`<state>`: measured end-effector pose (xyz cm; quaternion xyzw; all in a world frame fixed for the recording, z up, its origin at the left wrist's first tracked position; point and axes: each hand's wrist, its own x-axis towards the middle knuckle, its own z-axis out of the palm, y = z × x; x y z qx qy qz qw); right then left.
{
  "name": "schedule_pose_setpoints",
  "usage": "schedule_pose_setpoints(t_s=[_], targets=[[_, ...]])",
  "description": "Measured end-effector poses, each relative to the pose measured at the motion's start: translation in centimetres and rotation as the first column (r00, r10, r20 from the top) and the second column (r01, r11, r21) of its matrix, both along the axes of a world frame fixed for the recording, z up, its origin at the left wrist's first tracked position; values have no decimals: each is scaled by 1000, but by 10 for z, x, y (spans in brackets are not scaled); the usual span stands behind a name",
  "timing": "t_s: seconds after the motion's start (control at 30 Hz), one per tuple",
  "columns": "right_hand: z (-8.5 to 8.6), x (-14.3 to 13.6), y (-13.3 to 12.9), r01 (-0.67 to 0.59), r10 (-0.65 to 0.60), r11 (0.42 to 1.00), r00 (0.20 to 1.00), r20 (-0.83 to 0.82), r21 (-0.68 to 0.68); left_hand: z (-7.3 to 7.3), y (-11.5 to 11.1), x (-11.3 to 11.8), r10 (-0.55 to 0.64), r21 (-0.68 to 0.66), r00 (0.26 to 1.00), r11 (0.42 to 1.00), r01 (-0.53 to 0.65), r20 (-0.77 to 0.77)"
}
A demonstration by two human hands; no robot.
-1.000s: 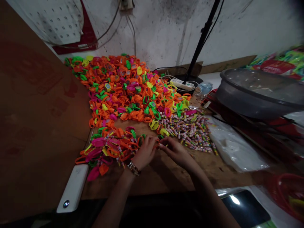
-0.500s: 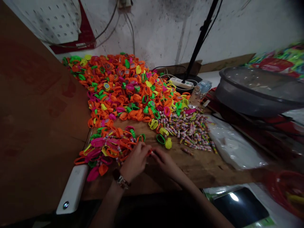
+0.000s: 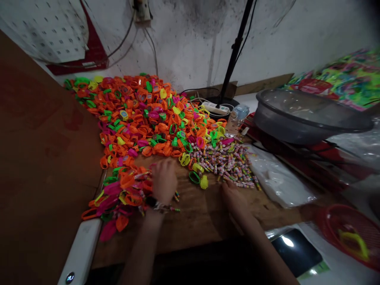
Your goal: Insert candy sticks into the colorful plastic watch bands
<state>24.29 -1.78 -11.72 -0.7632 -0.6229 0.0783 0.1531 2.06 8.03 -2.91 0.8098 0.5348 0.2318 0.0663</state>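
My left hand [image 3: 164,180], with a watch and bracelet at its wrist, is at the right edge of a small heap of colourful plastic toy watches [image 3: 127,182]. Motion smears its fingers, and what they may hold cannot be made out. Small wrapped candy rolls [image 3: 175,209] poke out beside that wrist. My right hand [image 3: 233,194] reaches the near edge of a spread of wrapped candy rolls [image 3: 234,162]; its fingertips are too dim and blurred to read. Between the hands lie a green toy watch [image 3: 194,177] and a yellow one [image 3: 204,182].
A large pile of toy watches [image 3: 142,114] covers the back of the table. Cardboard [image 3: 44,158] walls the left side, with a white power bank [image 3: 81,247] below. At right are a grey basin [image 3: 297,118], plastic bags [image 3: 282,182], a red basket [image 3: 329,225] and a dark-screened device [image 3: 297,251].
My hands were together at the table's middle, fingers pinched on something small and red. They have parted: the left to the small heap, the right to the candy rolls. The view has shifted right.
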Motion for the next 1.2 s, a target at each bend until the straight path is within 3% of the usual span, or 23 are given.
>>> schedule_pose_setpoints(t_s=[0.07,0.13,0.23,0.3,0.47,0.57,0.63,0.73,0.8,0.9,1.0,1.07,1.2], targets=[[1,-4,3,-13,14,999,1000,-14,33,-18,6,43,-111,-151,989,981,125,97],[4,-5,8,-36,51,989,994,-98,147,-36,14,75,-111,-208,983,968,140,144],[9,-2,15,8,116,926,945,-305,377,-54,26,94,-70,-247,972,961,127,224],[11,0,18,56,124,901,918,-378,431,-61,30,93,-60,-262,952,954,143,300],[18,-3,21,109,128,909,846,-518,402,-64,27,79,-11,-275,857,945,177,515],[29,-9,24,139,166,928,676,-718,346,-58,16,71,2,-294,792,929,225,610],[39,-14,26,97,208,947,544,-813,308,-51,6,64,-5,-301,715,905,301,699],[54,-19,27,9,241,965,374,-896,263,-38,-7,52,8,-332,570,820,466,821],[61,-22,26,-2,238,969,286,-928,248,-31,-12,45,43,-352,527,791,501,849],[66,-29,24,2,221,974,198,-955,226,-23,-17,35,66,-357,587,846,395,807],[67,-38,22,-23,213,977,164,-963,212,-16,-21,26,-45,-298,769,906,300,637],[68,-42,22,-50,218,976,177,-960,213,-11,-23,22,-140,-235,851,927,292,506],[71,-47,22,-95,250,968,267,-931,232,-7,-27,15,-222,-190,918,937,295,329]])
